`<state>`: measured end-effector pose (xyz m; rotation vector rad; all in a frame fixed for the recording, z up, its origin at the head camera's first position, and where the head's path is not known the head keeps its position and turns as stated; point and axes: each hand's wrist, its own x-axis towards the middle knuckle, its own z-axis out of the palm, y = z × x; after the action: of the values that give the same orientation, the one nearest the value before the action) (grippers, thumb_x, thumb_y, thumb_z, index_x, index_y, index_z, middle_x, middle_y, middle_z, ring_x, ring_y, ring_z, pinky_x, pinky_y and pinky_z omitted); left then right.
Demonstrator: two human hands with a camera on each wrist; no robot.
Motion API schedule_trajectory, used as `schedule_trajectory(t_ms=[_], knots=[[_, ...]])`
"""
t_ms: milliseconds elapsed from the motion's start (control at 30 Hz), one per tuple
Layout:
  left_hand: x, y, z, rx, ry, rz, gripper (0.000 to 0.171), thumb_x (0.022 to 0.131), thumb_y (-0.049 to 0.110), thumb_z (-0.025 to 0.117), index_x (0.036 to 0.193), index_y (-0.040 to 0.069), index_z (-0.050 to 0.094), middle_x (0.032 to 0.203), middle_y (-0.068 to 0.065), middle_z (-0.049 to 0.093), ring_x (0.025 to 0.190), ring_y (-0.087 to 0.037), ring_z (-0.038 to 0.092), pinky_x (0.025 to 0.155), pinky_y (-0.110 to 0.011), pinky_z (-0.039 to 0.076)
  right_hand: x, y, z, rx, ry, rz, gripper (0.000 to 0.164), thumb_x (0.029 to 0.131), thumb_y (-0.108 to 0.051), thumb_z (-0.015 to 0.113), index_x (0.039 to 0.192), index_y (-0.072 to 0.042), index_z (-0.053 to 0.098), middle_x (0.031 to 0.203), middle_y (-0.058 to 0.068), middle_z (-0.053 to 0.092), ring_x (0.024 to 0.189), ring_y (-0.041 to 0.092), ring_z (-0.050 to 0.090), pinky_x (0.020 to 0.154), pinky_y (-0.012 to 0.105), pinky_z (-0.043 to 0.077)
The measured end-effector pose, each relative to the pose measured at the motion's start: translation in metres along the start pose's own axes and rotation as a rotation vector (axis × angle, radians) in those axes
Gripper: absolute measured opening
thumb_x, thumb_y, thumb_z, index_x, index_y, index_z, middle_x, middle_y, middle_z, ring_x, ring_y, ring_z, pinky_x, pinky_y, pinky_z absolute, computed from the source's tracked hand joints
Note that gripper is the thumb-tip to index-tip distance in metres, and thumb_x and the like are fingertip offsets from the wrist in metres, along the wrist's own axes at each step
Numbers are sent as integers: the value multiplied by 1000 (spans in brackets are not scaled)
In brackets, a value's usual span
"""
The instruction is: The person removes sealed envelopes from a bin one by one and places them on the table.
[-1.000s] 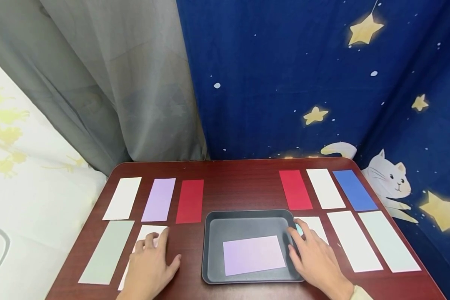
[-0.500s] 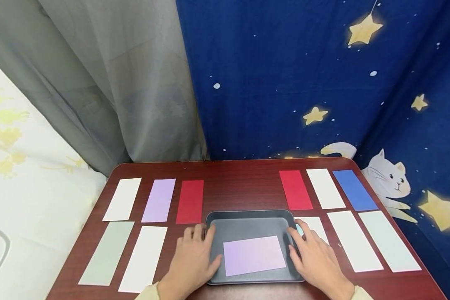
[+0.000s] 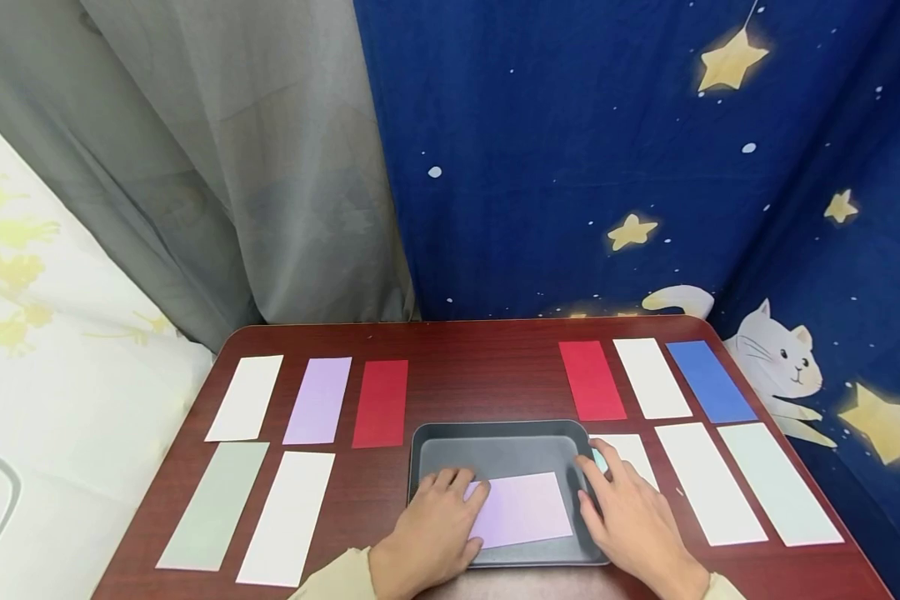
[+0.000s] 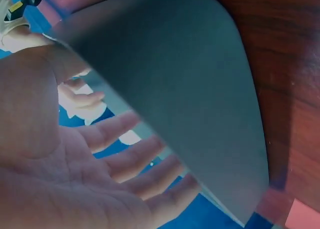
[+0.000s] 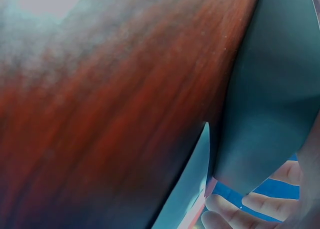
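A dark grey rectangular tray (image 3: 487, 450) rests on the table with a lilac card (image 3: 525, 508) lying inside it. My left hand (image 3: 433, 529) reaches over the tray's left side, its fingers over the card's left end; whether they touch it I cannot tell. In the left wrist view, the fingers (image 4: 155, 164) extend past the tray's outer wall (image 4: 185, 89). My right hand (image 3: 633, 517) lies at the tray's right rim, fingertips over the edge. A bit of turquoise (image 3: 599, 459) shows beside its fingers, on a mostly covered white card (image 3: 630, 454).
Left of the tray lie white (image 3: 243, 398), lilac (image 3: 317, 400), red (image 3: 380, 404), pale green (image 3: 213, 506) and white (image 3: 287, 517) cards. To the right are red (image 3: 592, 381), white (image 3: 651, 377), blue (image 3: 710, 381), white (image 3: 708, 483) and pale green (image 3: 780, 483) cards. Curtains hang behind the table.
My left hand has moved right, from the white card at the left, across the tray's left rim, to the lilac card's left end. The right hand, tray and cards look unchanged.
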<state>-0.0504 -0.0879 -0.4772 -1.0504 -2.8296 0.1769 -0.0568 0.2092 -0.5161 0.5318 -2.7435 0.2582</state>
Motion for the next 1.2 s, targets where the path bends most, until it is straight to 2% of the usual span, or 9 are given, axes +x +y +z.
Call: schedule_trajectory(t_ms=[200, 400, 700, 867, 1067, 1200], knots=[[5, 1, 5, -45, -45, 21, 67, 79, 56, 75, 131, 17, 59, 133, -9, 54, 115, -26, 57, 96, -41, 45, 0, 0, 1, -2, -1, 3, 44, 87, -33, 64, 127, -16, 63, 139, 11, 46, 87, 23, 61, 57, 34, 47], [7, -1, 7, -61, -65, 26, 69, 78, 56, 77, 133, 17, 58, 134, -11, 55, 115, -27, 57, 96, -41, 45, 0, 0, 1, -5, -7, 0, 44, 87, -34, 63, 128, -16, 63, 140, 12, 45, 87, 23, 61, 58, 34, 47], [8, -5, 9, -18, 22, 72, 62, 78, 51, 76, 127, 17, 59, 121, -6, 60, 103, -23, 60, 87, -38, 48, 0, 1, 2, -9, -2, -6, 45, 87, -34, 63, 127, -15, 63, 140, 12, 45, 87, 23, 61, 57, 34, 47], [9, -6, 10, -33, 52, 81, 61, 77, 52, 74, 125, 17, 59, 116, -6, 61, 97, -23, 60, 82, -38, 49, 0, 1, 2, -1, 2, -10, 45, 87, -34, 64, 127, -15, 63, 140, 12, 45, 86, 20, 61, 57, 33, 47], [11, -8, 8, -67, 65, 68, 62, 78, 51, 71, 126, 15, 59, 113, -6, 59, 92, -24, 58, 80, -36, 50, 0, 2, 2, 11, 10, -19, 43, 88, -34, 63, 127, -16, 63, 140, 11, 45, 87, 20, 61, 58, 34, 48], [10, -11, 6, -82, 70, 37, 60, 79, 52, 70, 125, 15, 59, 112, -7, 58, 93, -25, 57, 75, -36, 52, -1, 3, 2, 17, 9, -19, 43, 88, -33, 63, 128, -16, 63, 141, 12, 45, 88, 21, 60, 59, 35, 48]])
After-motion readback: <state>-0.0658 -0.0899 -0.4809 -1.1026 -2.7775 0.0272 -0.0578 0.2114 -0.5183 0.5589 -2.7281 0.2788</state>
